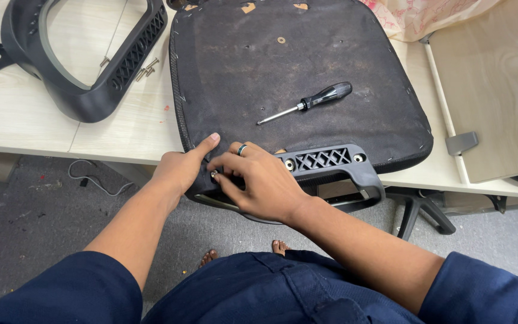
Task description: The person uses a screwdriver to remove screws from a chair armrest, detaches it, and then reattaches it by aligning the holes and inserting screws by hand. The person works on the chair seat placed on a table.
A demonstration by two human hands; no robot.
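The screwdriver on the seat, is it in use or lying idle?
Idle. The screwdriver lies flat on the upturned seat base, apart from both hands.

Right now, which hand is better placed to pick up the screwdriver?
Right, probably. The right hand pinches a small fastener at the black armrest bracket, on the side nearer the screwdriver. The left hand presses on the seat base edge, farther away.

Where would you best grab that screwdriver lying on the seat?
Take the screwdriver by its thick black handle, at its upper-right end, coming down from above. It lies flat on the upturned seat with open space around it; the thin metal shaft pointing lower-left offers little to hold.
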